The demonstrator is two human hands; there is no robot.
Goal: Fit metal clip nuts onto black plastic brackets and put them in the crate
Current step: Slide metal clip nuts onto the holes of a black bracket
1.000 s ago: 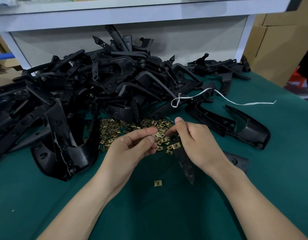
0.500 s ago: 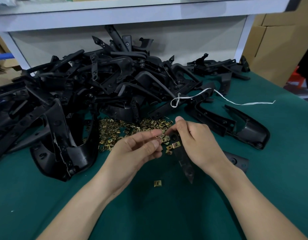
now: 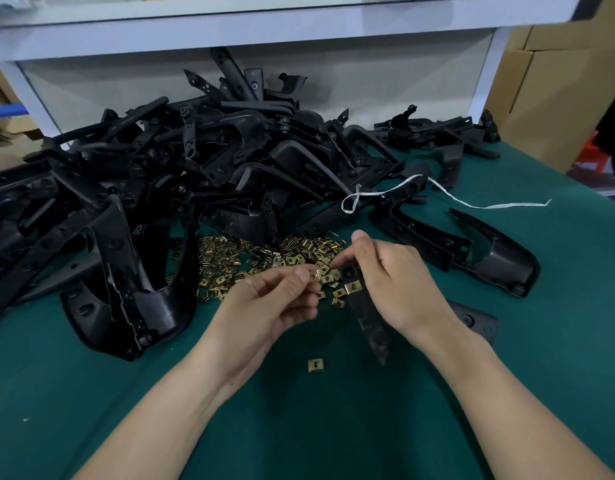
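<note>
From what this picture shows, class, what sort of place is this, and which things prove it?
Probably a factory assembly bench: a heap of black plastic brackets, a pile of metal clip nuts on the green mat, and cardboard boxes stacked alongside.

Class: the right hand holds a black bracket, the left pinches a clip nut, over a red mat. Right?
No: the head view shows a green mat, not red. The right hand holds the bracket, the left hand the clip nut.

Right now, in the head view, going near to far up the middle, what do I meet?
Single brass metal clip nut, heap of brass clip nuts, pile of black plastic brackets, white shelf beam.
</note>
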